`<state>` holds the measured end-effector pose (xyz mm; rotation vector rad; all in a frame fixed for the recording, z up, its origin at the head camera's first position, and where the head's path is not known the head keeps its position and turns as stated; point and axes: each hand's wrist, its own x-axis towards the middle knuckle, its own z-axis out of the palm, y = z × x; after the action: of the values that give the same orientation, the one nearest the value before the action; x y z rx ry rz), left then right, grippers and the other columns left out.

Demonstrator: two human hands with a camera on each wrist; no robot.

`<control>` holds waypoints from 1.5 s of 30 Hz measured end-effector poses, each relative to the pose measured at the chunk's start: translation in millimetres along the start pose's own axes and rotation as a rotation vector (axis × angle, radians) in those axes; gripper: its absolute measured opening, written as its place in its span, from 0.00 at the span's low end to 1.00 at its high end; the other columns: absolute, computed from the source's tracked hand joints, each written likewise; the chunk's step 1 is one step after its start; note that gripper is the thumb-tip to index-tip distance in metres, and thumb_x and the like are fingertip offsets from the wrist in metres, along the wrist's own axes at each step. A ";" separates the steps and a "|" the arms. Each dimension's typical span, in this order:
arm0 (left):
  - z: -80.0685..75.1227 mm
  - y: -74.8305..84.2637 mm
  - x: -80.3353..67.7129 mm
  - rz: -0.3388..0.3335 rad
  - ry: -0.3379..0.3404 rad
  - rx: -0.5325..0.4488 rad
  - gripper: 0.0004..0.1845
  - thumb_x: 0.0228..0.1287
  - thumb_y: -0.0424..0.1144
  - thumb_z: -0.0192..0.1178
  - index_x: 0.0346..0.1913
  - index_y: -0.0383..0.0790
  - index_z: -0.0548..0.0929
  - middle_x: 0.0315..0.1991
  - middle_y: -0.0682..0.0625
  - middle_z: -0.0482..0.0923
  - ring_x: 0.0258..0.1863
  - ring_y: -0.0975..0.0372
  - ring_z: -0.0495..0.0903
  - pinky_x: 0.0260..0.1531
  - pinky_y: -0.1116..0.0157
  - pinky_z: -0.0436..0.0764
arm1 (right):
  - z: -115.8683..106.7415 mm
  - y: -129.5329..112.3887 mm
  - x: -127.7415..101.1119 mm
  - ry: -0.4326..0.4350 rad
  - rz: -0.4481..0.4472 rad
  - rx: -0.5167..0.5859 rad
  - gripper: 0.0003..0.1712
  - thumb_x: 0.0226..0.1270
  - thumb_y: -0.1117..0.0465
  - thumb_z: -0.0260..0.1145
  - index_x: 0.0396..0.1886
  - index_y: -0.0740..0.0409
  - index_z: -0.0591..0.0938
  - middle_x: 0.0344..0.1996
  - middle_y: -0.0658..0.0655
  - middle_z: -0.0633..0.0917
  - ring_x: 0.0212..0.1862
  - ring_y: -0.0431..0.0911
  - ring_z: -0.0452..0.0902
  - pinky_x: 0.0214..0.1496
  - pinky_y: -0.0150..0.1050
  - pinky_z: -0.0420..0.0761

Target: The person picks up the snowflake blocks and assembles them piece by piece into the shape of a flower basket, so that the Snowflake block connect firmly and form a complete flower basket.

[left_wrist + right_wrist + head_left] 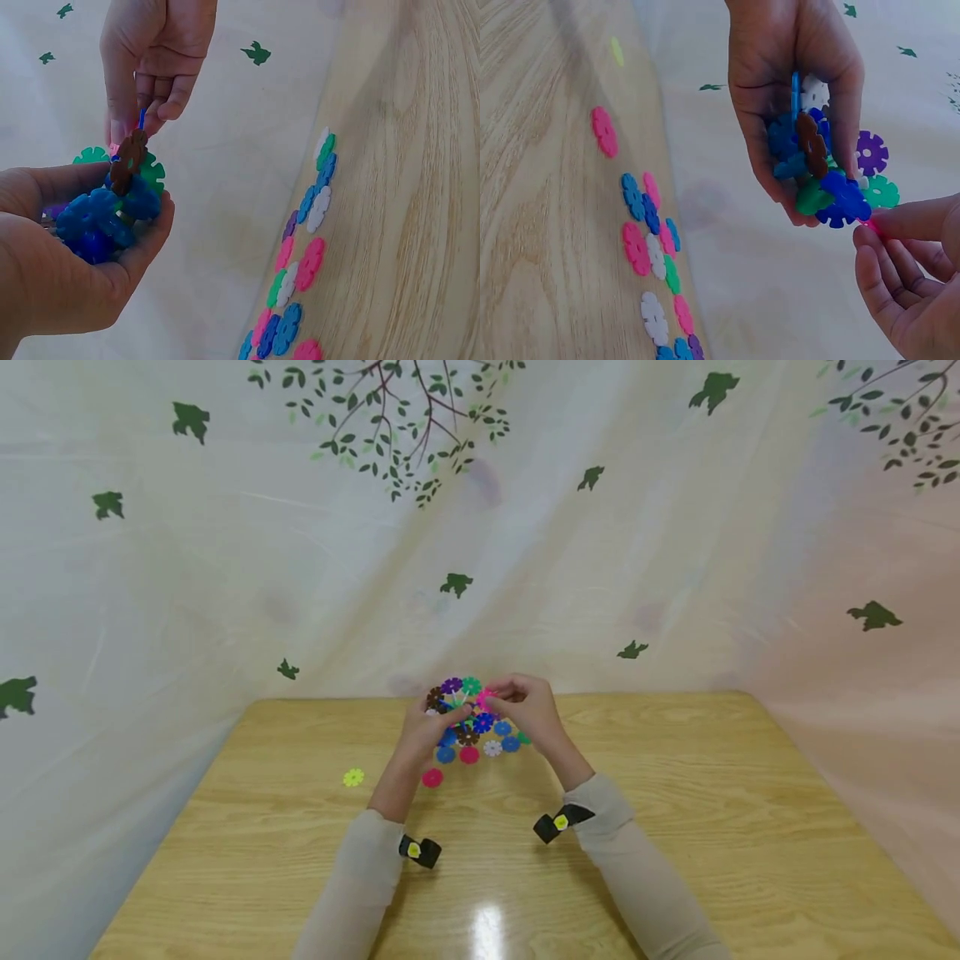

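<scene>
In the head view, my left hand [418, 732] holds up a cluster of interlocked plastic snowflake discs. Blue discs [86, 217], a brown disc [129, 161] and green ones show in the left wrist view, with the fingers and thumb round the cluster. A purple disc [871, 153] juts from its far side in the right wrist view. My right hand [536, 710] pinches a pink disc [486, 700] between thumb and fingers, right against the cluster. Mostly hidden by the fingertips, that pink disc shows only a sliver in the right wrist view; whether it is slotted in I cannot tell.
Loose discs lie on the wooden table [675, 827] below the hands, among them a pink one [432, 778], a white one [492, 748] and blue ones [446, 755]. Farther left sits a yellow disc [353, 777]. Behind the table hangs a pale curtain [525, 610] with leaf prints.
</scene>
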<state>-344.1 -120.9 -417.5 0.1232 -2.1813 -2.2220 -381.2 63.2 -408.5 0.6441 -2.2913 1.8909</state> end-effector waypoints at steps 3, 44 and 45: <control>1.4 0.5 0.4 0.032 0.014 0.006 0.30 0.65 0.35 0.70 0.68 0.39 0.73 0.65 0.38 0.75 0.65 0.45 0.76 0.68 0.50 0.75 | 3.0 1.1 -0.1 0.023 -0.029 -0.013 0.09 0.65 0.69 0.72 0.42 0.69 0.87 0.33 0.68 0.88 0.27 0.39 0.82 0.32 0.32 0.86; -9.3 14.6 1.0 -0.039 -0.270 -0.422 0.29 0.85 0.52 0.30 0.79 0.41 0.55 0.75 0.38 0.58 0.73 0.49 0.66 0.71 0.51 0.72 | 10.0 -12.9 -9.6 -0.298 -0.507 -0.512 0.41 0.52 0.64 0.82 0.68 0.56 0.78 0.72 0.60 0.74 0.79 0.57 0.60 0.74 0.53 0.71; -9.1 14.5 0.6 -0.028 -0.288 -0.423 0.30 0.85 0.52 0.29 0.79 0.41 0.55 0.74 0.38 0.59 0.71 0.51 0.68 0.69 0.53 0.75 | 10.7 -11.8 -9.8 -0.283 -0.527 -0.547 0.39 0.54 0.66 0.81 0.67 0.56 0.79 0.71 0.60 0.75 0.78 0.57 0.62 0.74 0.52 0.72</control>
<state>-344.6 -130.2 -403.2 -0.1874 -1.7643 -2.8064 -365.9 53.8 -403.4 1.3133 -2.3159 0.9386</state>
